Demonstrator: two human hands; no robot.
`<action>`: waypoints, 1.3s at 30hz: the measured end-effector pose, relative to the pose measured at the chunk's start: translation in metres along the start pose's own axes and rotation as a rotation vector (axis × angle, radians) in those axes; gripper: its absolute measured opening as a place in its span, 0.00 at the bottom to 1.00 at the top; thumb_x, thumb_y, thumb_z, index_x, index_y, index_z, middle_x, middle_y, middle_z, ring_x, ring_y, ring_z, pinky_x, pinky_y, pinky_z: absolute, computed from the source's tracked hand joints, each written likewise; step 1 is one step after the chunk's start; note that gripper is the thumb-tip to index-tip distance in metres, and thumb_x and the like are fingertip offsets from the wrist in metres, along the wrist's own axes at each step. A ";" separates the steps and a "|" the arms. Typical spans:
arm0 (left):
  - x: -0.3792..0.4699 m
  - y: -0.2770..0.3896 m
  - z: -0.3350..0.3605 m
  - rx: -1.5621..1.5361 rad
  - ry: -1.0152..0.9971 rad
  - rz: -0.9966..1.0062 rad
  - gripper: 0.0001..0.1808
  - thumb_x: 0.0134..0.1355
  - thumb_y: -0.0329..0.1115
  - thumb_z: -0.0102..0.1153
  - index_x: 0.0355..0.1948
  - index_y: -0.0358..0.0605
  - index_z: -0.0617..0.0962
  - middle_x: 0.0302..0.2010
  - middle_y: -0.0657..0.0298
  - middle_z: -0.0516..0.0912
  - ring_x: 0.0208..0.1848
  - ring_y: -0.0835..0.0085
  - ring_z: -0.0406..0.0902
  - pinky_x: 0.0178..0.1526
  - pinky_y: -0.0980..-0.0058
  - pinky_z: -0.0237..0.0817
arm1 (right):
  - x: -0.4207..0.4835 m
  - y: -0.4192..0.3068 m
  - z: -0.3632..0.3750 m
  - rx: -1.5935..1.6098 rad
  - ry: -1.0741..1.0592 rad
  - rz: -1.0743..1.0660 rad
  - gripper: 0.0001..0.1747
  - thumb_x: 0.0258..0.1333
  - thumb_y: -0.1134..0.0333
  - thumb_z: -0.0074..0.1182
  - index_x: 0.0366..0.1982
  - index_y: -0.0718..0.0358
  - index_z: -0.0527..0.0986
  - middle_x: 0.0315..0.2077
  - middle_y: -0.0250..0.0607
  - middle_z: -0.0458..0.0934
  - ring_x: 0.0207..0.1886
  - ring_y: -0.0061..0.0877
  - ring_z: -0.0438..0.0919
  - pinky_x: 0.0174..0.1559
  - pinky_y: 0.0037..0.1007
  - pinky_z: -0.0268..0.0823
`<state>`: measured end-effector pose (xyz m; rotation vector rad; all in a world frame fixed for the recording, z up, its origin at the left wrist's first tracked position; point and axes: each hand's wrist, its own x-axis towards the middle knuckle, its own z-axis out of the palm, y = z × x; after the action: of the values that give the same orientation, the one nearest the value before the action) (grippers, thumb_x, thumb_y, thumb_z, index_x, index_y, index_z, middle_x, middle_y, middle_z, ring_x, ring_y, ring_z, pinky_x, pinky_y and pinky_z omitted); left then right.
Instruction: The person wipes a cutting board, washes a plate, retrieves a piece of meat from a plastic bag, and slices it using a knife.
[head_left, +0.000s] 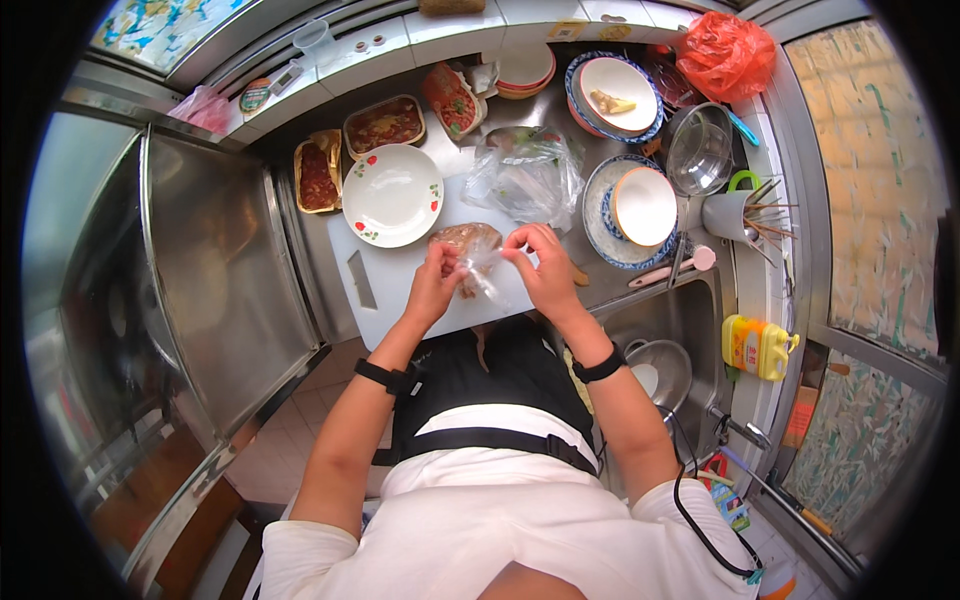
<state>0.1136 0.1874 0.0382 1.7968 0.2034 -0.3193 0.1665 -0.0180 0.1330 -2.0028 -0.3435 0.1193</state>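
A clear plastic bag of brown food (466, 235) lies on the white cutting board (390, 319). My left hand (437, 279) pinches the gathered plastic at the bag's left side. Across from it, my right hand (541, 268) holds the plastic's right edge between thumb and fingertips. The twisted end of the bag hangs between both hands. A white plate with red flowers (393, 195) rests partly on the board, beyond my left hand. Another clear plastic bag (525, 180), its contents only partly visible, sits behind my right hand.
Foil trays of reddish food (384, 126) and a tray of chopped red food (454, 105) stand at the back. Stacked bowls (643, 206) are to the right, above the steel sink (694, 307). A pink-handled brush (703, 258) lies by its edge. A steel panel (217, 262) borders the left.
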 end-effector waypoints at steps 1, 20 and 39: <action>-0.002 0.001 -0.001 0.000 0.018 0.000 0.18 0.58 0.20 0.63 0.47 0.40 0.70 0.34 0.64 0.80 0.35 0.74 0.78 0.41 0.77 0.72 | 0.002 -0.006 0.001 0.005 -0.012 -0.012 0.06 0.60 0.70 0.59 0.35 0.65 0.75 0.37 0.38 0.78 0.41 0.31 0.75 0.43 0.31 0.65; -0.177 0.020 -0.095 -0.137 0.146 0.054 0.11 0.72 0.37 0.51 0.41 0.39 0.79 0.31 0.63 0.83 0.36 0.76 0.80 0.43 0.75 0.71 | -0.046 -0.130 0.148 0.009 -0.159 -0.310 0.15 0.63 0.64 0.55 0.24 0.65 0.73 0.20 0.46 0.74 0.26 0.42 0.73 0.30 0.40 0.64; -0.308 -0.218 -0.355 -0.881 0.577 -0.333 0.25 0.76 0.54 0.40 0.44 0.43 0.77 0.32 0.65 0.79 0.33 0.73 0.76 0.36 0.71 0.72 | -0.224 -0.242 0.356 -0.139 -0.290 -0.177 0.15 0.65 0.61 0.54 0.27 0.64 0.75 0.22 0.48 0.77 0.28 0.46 0.76 0.31 0.40 0.66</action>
<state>-0.2062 0.5951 0.0162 0.9275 0.9065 0.0782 -0.1757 0.3228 0.1769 -2.0835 -0.7293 0.2817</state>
